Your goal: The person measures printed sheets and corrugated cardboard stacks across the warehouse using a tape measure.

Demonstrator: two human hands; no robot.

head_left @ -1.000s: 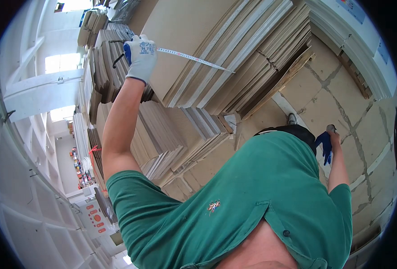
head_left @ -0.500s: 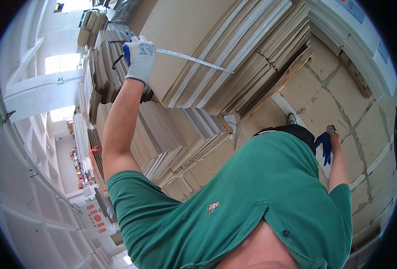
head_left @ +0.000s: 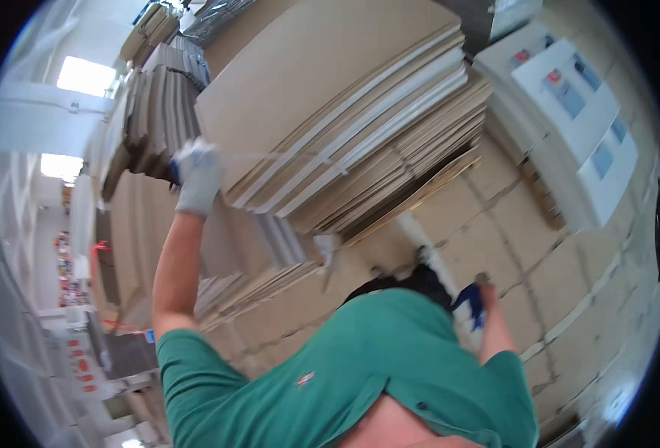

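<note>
- Compared with the earlier frames, the whole view has swung: the board stack (head_left: 330, 63) sits lower, more of the white printed panels (head_left: 561, 93) beyond it shows, and the left hand (head_left: 198, 178) now lies nearer the stack's near corner.
- The left grip, in a white work glove, is curled closed at the stack's side edge, apparently around the measuring tape (head_left: 274, 157); the strip runs from the fist across the stack's layered edges.
- The right grip (head_left: 489, 297) hangs well apart from the stack, closed on a loose blue glove (head_left: 471, 300).
- If the left fingers slacken, the strip could snap back or droop off the stack's edges.
- With only one hand on it, the strip's outstretched end looks unsupported; a turn of the wrist could bend it or slant it against the stack.
- The loose glove could drop to the floor (head_left: 494, 224) beside the stack if the right fingers ease.
- Motion blur smears the left glove and the strip, so its markings cannot be read, nor can I tell whether it touches the stack.
- Any tape case is hidden inside the fist; behind it, more boards (head_left: 162, 104) beside the stack are partly covered.
</note>
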